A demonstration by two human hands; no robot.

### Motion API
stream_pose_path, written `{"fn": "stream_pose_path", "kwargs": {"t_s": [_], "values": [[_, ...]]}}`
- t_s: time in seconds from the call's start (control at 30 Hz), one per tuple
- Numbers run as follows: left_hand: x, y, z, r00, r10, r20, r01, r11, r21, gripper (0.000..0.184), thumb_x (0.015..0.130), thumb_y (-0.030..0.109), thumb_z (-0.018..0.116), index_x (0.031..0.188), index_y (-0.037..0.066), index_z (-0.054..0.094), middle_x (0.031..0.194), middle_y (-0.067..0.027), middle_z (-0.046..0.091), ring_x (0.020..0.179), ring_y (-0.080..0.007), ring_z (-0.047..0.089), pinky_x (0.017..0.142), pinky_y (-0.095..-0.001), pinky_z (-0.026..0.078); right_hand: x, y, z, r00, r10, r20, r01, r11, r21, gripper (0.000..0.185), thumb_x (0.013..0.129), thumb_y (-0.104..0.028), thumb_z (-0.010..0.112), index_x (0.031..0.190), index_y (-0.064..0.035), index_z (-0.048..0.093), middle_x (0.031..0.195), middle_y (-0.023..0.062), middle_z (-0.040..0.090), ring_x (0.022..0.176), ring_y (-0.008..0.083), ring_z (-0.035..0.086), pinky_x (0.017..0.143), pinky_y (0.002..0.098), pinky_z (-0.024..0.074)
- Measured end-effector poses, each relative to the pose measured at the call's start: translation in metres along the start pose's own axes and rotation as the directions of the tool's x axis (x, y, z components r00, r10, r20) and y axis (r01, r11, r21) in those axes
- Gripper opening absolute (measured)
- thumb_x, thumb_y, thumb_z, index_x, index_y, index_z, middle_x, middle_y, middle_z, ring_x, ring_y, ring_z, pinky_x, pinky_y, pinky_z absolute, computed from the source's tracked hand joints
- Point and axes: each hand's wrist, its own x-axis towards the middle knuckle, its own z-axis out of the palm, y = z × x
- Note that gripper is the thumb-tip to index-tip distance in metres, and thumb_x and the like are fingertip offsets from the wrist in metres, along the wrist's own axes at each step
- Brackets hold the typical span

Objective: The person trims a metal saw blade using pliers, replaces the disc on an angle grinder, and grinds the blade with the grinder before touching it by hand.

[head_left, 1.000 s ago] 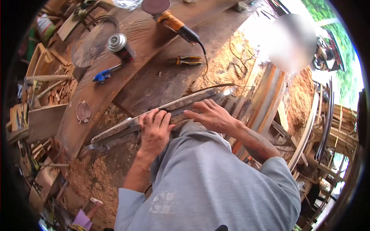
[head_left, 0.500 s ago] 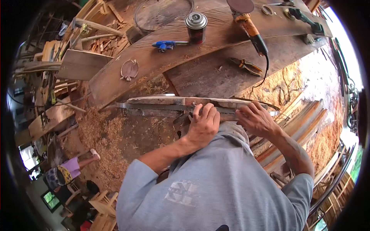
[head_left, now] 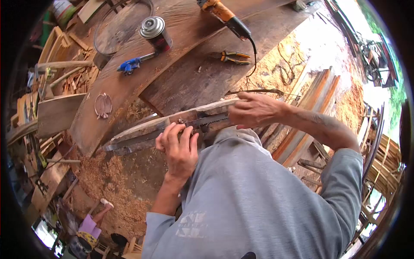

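Observation:
A long toothed saw blade (head_left: 142, 143) lies along a narrow wooden bar (head_left: 148, 126) in front of my body. My left hand (head_left: 177, 149) is at the middle of the blade, its fingers curled and slightly apart; whether they pinch anything is unclear. Further right, my right hand (head_left: 254, 110) has its fingers bent down over the blade and the bar's right part, and its fingertips are partly hidden. Between the hands, a dark metal piece (head_left: 200, 123) sits against the blade.
Beyond lie wide planks (head_left: 172, 93) with a gas can (head_left: 155, 32), a blue torch (head_left: 131, 64), pliers (head_left: 235, 57) and a corded sander (head_left: 226, 17). Long boards (head_left: 308, 108) lie at right, sawdust (head_left: 108, 177) at lower left. Another person (head_left: 88, 226) is at lower left.
The view has turned. My left hand has lifted a little with its fingers looser, while my right hand has moved from the blade's near side to reach over the bar.

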Motion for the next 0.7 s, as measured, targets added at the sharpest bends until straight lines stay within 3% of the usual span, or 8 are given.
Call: {"fn": "stream_pose_path", "kwargs": {"t_s": [0.03,0.07,0.1,0.17,0.2,0.33,0.47,0.7], "values": [[0.001,-0.001,-0.001,1.000,0.018,-0.001,-0.018,1.000,-0.025,0.033,0.081,0.018,0.083,0.111,0.010,0.071,0.122,-0.0059,0.062,0.123,-0.0273,0.055,0.106,-0.0478,0.032,-0.006,-0.003,-0.002,0.994,0.090,-0.059,-0.089,0.996,0.029,0.050,0.085,-0.042,0.077,0.119,-0.0084,0.061,0.113,0.0079,0.058,0.101,0.0227,0.057,0.094,0.0409,0.0481],[0.005,0.002,0.000,1.000,0.027,0.001,-0.027,0.999,-0.033,0.033,0.081,0.018,0.083,0.111,0.010,0.071,0.122,-0.0059,0.062,0.123,-0.0273,0.055,0.106,-0.0478,0.032,-0.017,-0.011,-0.005,0.946,0.313,-0.080,-0.297,0.941,0.164,0.066,0.083,-0.047,0.080,0.130,-0.0069,0.057,0.118,0.0122,0.056,0.109,0.0279,0.056,0.096,0.0431,0.0475],[0.012,0.011,0.001,0.993,0.110,0.037,-0.106,0.991,-0.086,0.034,0.082,0.019,0.083,0.112,0.010,0.071,0.123,-0.0059,0.062,0.124,-0.0273,0.054,0.107,-0.0476,0.032,-0.027,-0.025,-0.006,0.945,0.317,-0.077,-0.302,0.940,0.159,0.066,0.083,-0.047,0.080,0.130,-0.0069,0.057,0.118,0.0122,0.056,0.109,0.0279,0.056,0.096,0.0431,0.0475],[0.027,0.030,0.009,0.960,0.266,0.087,-0.250,0.955,-0.158,0.039,0.082,0.023,0.081,0.116,0.007,0.069,0.128,-0.0059,0.061,0.129,-0.0265,0.050,0.108,-0.0470,0.031,-0.047,-0.063,0.006,0.685,0.708,-0.171,-0.680,0.706,0.197,0.073,0.079,-0.050,0.083,0.132,-0.0067,0.054,0.120,0.0139,0.055,0.112,0.0318,0.055,0.097,0.0450,0.0469],[0.036,0.036,0.016,0.933,0.338,0.127,-0.320,0.937,-0.143,0.043,0.082,0.025,0.080,0.118,0.006,0.068,0.129,-0.0061,0.060,0.130,-0.0261,0.049,0.109,-0.0467,0.031,-0.056,-0.084,0.021,0.612,0.780,-0.130,-0.752,0.625,0.209,0.077,0.077,-0.047,0.087,0.133,-0.0069,0.053,0.121,0.0152,0.055,0.113,0.0339,0.054,0.096,0.0465,0.0470],[0.067,0.034,0.041,0.765,0.567,0.305,-0.569,0.817,-0.092,0.050,0.080,0.028,0.078,0.121,0.003,0.065,0.128,-0.0065,0.059,0.129,-0.0252,0.048,0.109,-0.0460,0.031,-0.026,-0.116,0.031,0.422,0.877,-0.229,-0.806,0.479,0.348,0.057,0.082,-0.035,0.084,0.125,-0.0058,0.061,0.117,0.0146,0.056,0.109,0.0338,0.054,0.094,0.0453,0.0466],[0.086,0.028,0.047,0.617,0.690,0.378,-0.700,0.701,-0.138,0.050,0.076,0.033,0.081,0.114,0.003,0.065,0.122,-0.0078,0.058,0.127,-0.0250,0.049,0.108,-0.0464,0.031,-0.011,-0.110,0.031,0.341,0.906,-0.251,-0.802,0.420,0.425,0.051,0.080,-0.021,0.084,0.123,-0.0071,0.062,0.115,0.0130,0.057,0.107,0.0337,0.053,0.094,0.0449,0.0442],[0.119,0.038,0.043,0.490,0.729,0.478,-0.704,0.655,-0.276,0.058,0.069,0.034,0.088,0.112,0.003,0.065,0.123,-0.0086,0.055,0.128,-0.0261,0.045,0.107,-0.0470,0.029,-0.015,-0.095,0.026,0.391,0.905,-0.165,-0.755,0.418,0.505,0.045,0.075,-0.012,0.078,0.117,-0.0098,0.064,0.113,0.0076,0.058,0.111,0.0276,0.054,0.098,0.0402,0.0383]]}}
